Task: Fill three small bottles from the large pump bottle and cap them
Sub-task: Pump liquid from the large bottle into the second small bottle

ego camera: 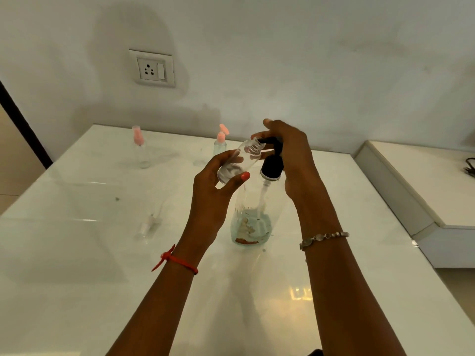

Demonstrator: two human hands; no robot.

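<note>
The left grip point(213, 191) is grasping an uncapped small bottle point(239, 160), tilting its mouth to the nozzle of the large pump bottle point(257, 214), which is standing on the tabletop point(102, 253). The right grip point(290, 155) is curling over the black pump head point(272, 165).
</note>
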